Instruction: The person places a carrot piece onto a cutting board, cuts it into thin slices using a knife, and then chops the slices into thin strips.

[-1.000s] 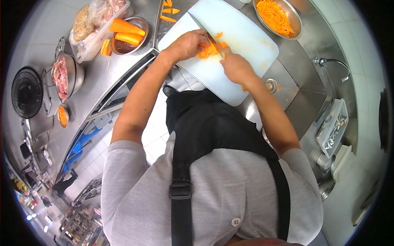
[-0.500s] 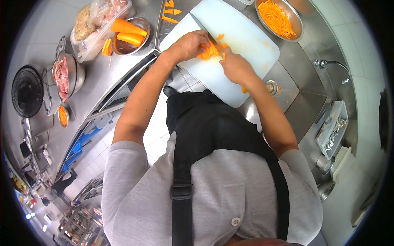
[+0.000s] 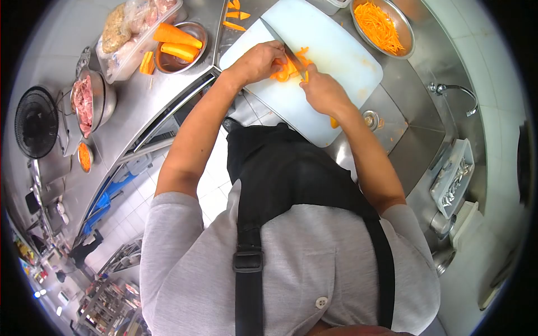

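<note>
Barely anything has moved since the earlier frame: only the cut bits beside the blade lie a little differently. The right hand (image 3: 325,94) is closed around the handle of the knife (image 3: 280,39); the left hand (image 3: 261,63) curls its fingers down onto the carrot slices (image 3: 287,74) (fingertips partly hidden). Those slices lie on the white cutting board (image 3: 336,56). Beyond its far right edge sits a bowl (image 3: 410,49) of carrot shreds (image 3: 378,28); on the counter (image 3: 126,120) to the left, another bowl (image 3: 174,68) holds larger carrot pieces (image 3: 178,36).
</note>
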